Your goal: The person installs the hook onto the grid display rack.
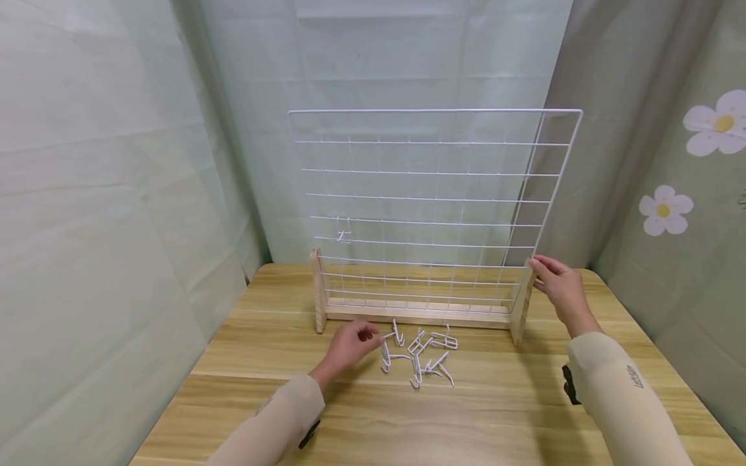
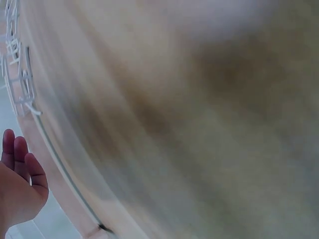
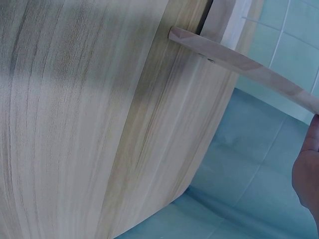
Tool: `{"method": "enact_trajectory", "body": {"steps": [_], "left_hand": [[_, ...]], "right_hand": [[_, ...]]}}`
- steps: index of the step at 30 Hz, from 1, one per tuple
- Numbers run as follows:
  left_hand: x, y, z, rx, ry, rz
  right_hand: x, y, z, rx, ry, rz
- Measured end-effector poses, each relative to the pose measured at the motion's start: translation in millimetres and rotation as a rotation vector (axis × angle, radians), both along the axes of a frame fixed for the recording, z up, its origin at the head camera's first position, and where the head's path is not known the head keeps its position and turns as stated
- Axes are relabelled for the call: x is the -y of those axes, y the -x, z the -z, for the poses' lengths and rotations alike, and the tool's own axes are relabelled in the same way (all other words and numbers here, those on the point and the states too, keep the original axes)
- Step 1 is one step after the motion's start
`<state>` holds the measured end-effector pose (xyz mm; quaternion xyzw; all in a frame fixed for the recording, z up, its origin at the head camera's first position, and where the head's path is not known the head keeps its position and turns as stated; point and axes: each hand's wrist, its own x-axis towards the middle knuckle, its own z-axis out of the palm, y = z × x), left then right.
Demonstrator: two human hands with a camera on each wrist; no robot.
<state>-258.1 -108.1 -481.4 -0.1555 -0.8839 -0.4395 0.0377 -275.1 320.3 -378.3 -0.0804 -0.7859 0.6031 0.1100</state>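
Observation:
A white wire grid panel [image 1: 431, 200] stands in a wooden base with a wooden side upright at each end. My right hand [image 1: 562, 288] pinches the top of the right upright [image 1: 521, 307]; the right wrist view shows fingers of that hand [image 3: 308, 169] against the upright's end [image 3: 249, 67]. Low at the panel's front left, my left hand [image 1: 352, 344] has its fingertips at the prong of a white wire hook [image 1: 399, 334]. Whether they pinch it is unclear. Several more hooks [image 1: 416, 372] lie to its right. One hook [image 1: 344, 233] hangs on the panel's left side.
The wood-grain table [image 1: 245, 388] has rounded back corners. A pale curtain [image 1: 379, 39] rises behind it, with cloth on both sides; the right cloth [image 1: 670, 272] carries white flowers. The base's front rail [image 1: 416, 315] runs just behind the loose hooks.

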Motion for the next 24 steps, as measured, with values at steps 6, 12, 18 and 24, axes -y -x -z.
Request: {"method": "enact_trajectory", "body": {"steps": [6, 12, 18, 24], "left_hand": [[-4, -9.6, 6.2, -0.035, -0.015, 0.045], [-9, -18.4, 11.4, -0.042, 0.005, 0.077], [-11, -22.8, 16.0, -0.021, 0.042, 0.087], [-9, -23.2, 18.5, -0.059, 0.057, 0.093]], "right_hand": [[0, -0.2, 0.4, -0.017, 0.022, -0.014], [0, -0.7, 0.7, -0.020, 0.012, -0.031], [1, -1.3, 0.0, -0.010, 0.009, -0.022], [1, -1.9, -0.5, -0.015, 0.005, -0.020]]}}
